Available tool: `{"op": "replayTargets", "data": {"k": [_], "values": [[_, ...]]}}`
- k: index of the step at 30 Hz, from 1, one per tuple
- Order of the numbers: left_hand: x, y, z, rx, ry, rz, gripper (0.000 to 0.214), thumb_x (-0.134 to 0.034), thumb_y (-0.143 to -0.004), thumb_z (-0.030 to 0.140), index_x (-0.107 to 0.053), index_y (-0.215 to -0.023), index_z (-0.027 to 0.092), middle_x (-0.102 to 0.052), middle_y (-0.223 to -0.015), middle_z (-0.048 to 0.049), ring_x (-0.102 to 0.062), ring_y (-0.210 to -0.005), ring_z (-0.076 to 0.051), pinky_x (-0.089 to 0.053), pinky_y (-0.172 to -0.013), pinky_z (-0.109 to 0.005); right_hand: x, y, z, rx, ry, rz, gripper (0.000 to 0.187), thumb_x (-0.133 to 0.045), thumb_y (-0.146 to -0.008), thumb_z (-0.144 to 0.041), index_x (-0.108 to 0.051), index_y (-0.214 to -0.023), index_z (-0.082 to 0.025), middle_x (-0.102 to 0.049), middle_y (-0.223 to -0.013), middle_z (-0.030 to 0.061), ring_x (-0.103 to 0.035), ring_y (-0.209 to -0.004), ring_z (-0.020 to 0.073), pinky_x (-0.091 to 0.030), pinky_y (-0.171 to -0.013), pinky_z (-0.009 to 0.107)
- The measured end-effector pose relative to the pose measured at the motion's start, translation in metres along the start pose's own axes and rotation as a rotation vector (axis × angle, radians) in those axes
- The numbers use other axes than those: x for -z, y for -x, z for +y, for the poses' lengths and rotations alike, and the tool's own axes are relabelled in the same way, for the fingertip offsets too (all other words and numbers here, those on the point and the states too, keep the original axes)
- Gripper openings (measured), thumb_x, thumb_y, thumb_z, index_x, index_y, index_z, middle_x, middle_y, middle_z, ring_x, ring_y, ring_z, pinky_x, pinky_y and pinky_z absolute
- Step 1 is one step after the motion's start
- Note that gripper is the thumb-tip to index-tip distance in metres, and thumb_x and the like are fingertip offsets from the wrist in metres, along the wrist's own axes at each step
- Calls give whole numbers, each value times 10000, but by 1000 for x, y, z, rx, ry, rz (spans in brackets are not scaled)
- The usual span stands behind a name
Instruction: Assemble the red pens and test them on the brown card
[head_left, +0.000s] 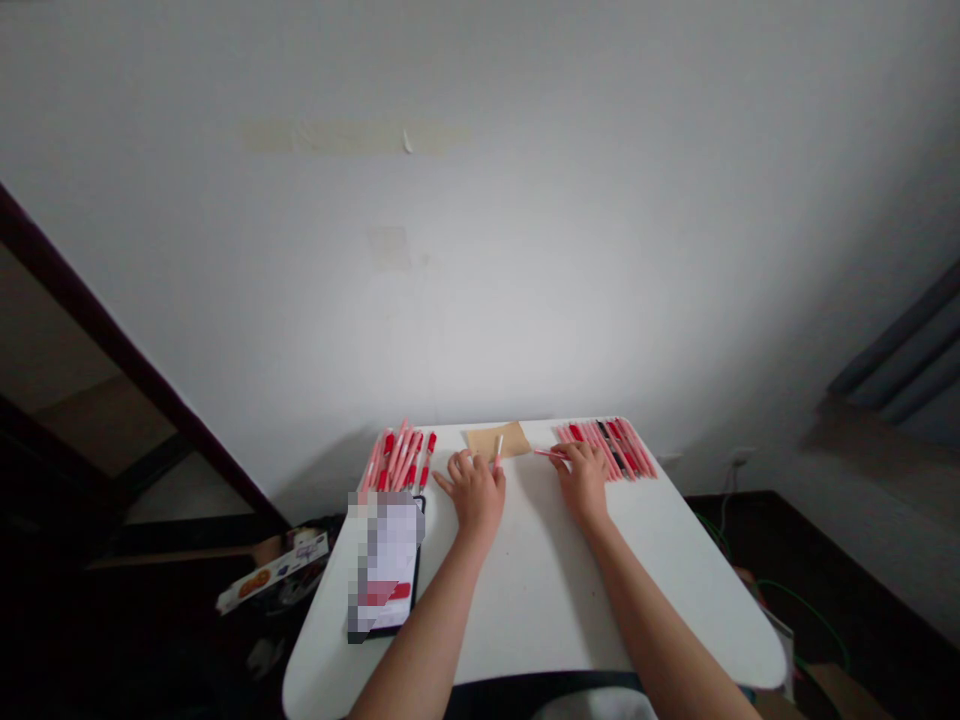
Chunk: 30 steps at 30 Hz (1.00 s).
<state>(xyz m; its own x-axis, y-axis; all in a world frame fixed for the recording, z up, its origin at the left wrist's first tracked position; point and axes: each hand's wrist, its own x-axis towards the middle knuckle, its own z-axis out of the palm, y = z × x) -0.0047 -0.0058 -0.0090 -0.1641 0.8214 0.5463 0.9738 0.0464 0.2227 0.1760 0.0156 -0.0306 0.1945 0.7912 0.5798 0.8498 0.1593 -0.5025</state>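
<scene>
My left hand [474, 490] is at the far middle of the white table [540, 600], its thumb and fingers closed on a short, slim pink piece with a white end [499, 449], which looks like a pen part. It stands tilted up in front of a tan sheet [486, 441]. My right hand [583, 482] pinches a thin pink pen [550, 453], its tip pointing left towards the sheet. The two held pieces are apart. Beside my right hand lies a row of pink, red and black pens [619, 447]. A looser group of pink and red pens [397, 455] lies left of my left hand.
A phone [390, 570] with a lit, partly blurred screen lies on the table's left side. A bare wall [525, 250] rises behind the table. Boxes and clutter [277, 575] stand low on the left, and a green cable [817, 600] runs along the floor on the right.
</scene>
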Motion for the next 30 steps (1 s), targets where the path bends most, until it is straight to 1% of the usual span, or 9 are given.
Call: {"op": "replayTargets", "data": {"k": [5,10,13,15,19,26,30], "values": [[4,-2,0,4,55,-26,283,-477,-865,366,-642,-979,167,-543,-1198,-138,-426,-1189,-318,-267,-1023,-669,4,1,-4,24,-16,-14,222,-501,-902,-344,-690,-953,-239,-637,-986,64,-450,-987,244,-272,-822,351],[6,-3,1,-40,226,-119,221,-633,-783,340,-676,-991,279,-517,-1254,-80,-405,-1241,-277,-236,-1074,-640,7,1,-10,84,-20,-58,217,-506,-914,-346,-700,-954,-256,-646,-976,60,-462,-1017,252,-281,-850,369],[6,-4,2,-69,283,-153,211,-689,-745,342,-703,-956,342,-513,-1280,-47,-383,-1267,-277,-196,-1086,-661,8,2,-11,109,-19,-88,230,-500,-920,-365,-708,-949,-273,-649,-967,60,-460,-1025,258,-281,-863,386],[5,-5,3,-86,295,-162,209,-711,-727,348,-714,-935,363,-517,-1296,-32,-375,-1275,-286,-177,-1083,-680,8,3,-12,124,-14,-103,236,-499,-921,-375,-715,-945,-284,-649,-963,62,-461,-1020,260,-289,-858,389],[5,-6,3,-73,301,-179,191,-717,-722,350,-728,-911,374,-526,-1314,-21,-374,-1277,-298,-155,-1077,-697,9,3,-13,160,-9,-131,209,-530,-906,-370,-726,-934,-302,-652,-954,62,-467,-991,258,-310,-850,389],[8,-7,4,-49,310,-231,142,-698,-744,339,-738,-877,369,-530,-1333,-14,-349,-1292,-297,-102,-1072,-713,10,2,-15,181,-8,-162,150,-596,-871,-348,-734,-916,-314,-646,-936,57,-461,-981,258,-320,-848,387],[8,-8,5,-45,300,-245,127,-701,-741,346,-745,-861,341,-537,-1333,-33,-355,-1284,-301,-110,-1058,-728,10,2,-15,199,3,-169,151,-602,-865,-361,-737,-924,-329,-640,-939,56,-462,-976,252,-325,-851,387]]}}
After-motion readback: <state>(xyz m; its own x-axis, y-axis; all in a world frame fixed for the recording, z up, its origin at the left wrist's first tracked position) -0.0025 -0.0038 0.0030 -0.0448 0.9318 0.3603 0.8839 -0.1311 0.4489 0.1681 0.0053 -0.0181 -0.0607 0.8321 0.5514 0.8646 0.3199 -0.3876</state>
